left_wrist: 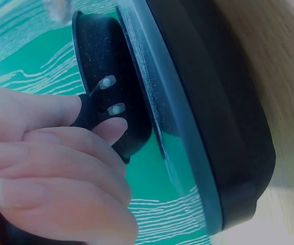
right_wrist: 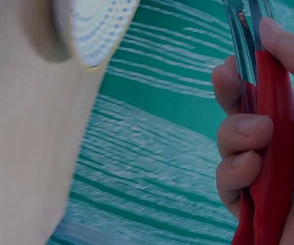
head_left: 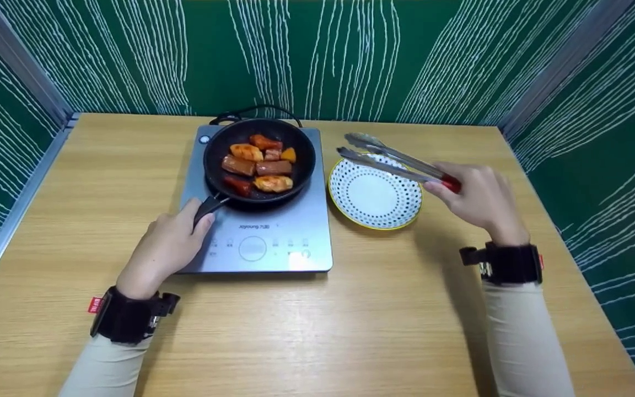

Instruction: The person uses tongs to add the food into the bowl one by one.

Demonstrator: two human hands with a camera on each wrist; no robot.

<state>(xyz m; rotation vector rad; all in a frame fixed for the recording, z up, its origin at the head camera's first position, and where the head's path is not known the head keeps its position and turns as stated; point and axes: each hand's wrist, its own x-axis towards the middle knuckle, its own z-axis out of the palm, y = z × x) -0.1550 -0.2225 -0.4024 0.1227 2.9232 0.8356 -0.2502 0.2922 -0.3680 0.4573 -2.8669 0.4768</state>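
Observation:
My left hand [head_left: 166, 242] grips the black handle [head_left: 210, 208] of a frying pan [head_left: 261, 197]. In the left wrist view its fingers [left_wrist: 60, 173] wrap that handle below two rivets. Pieces of sausage [head_left: 273, 168], browned chunks [head_left: 273, 183] and an orange piece [head_left: 289, 155] lie in the pan, which sits on an induction cooktop [head_left: 295, 220]. My right hand [head_left: 477, 196] holds metal tongs [head_left: 400, 160] by their red handles [right_wrist: 274, 153]. The tips of the tongs are apart with nothing between them, above the far side of a dotted plate [head_left: 372, 196].
The plate stands right of the cooktop on a wooden table [head_left: 383, 320]. A black cord [head_left: 262, 106] loops behind the pan. Green patterned panels [head_left: 328, 60] with white lines enclose the back and sides.

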